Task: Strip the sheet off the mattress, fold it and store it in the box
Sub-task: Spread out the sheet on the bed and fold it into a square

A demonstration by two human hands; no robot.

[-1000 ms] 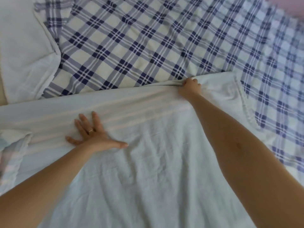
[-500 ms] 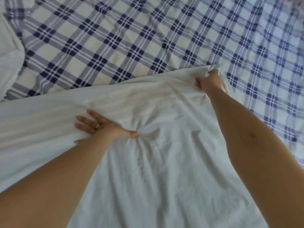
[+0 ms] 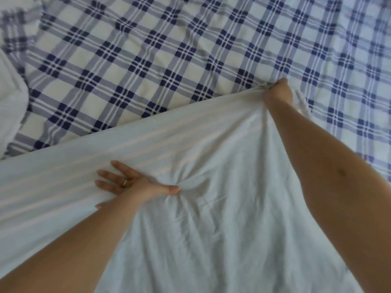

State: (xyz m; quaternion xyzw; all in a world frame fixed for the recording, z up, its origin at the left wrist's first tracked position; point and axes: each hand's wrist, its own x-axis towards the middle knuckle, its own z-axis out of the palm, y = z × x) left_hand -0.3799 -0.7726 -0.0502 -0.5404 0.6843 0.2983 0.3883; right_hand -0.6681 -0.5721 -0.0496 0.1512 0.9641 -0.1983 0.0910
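A white sheet (image 3: 211,218) lies spread over the near half of the bed, its far edge running diagonally across a blue-and-white checked cover (image 3: 169,49). My right hand (image 3: 278,93) grips the sheet's far edge at the upper right, fingers curled into the bunched cloth. My left hand (image 3: 131,182) lies flat on the sheet at centre left, fingers spread and a ring on one finger, pressing the cloth down. Creases fan out from beside its thumb. No box is in view.
A white pillow or bundle of bedding (image 3: 10,106) sits at the left edge on the checked cover. The checked cover fills the far and right parts of the view.
My right hand has carried the sheet's far edge to the right and away from me. My left hand has stayed flat on the sheet, and creases have gathered by its thumb.
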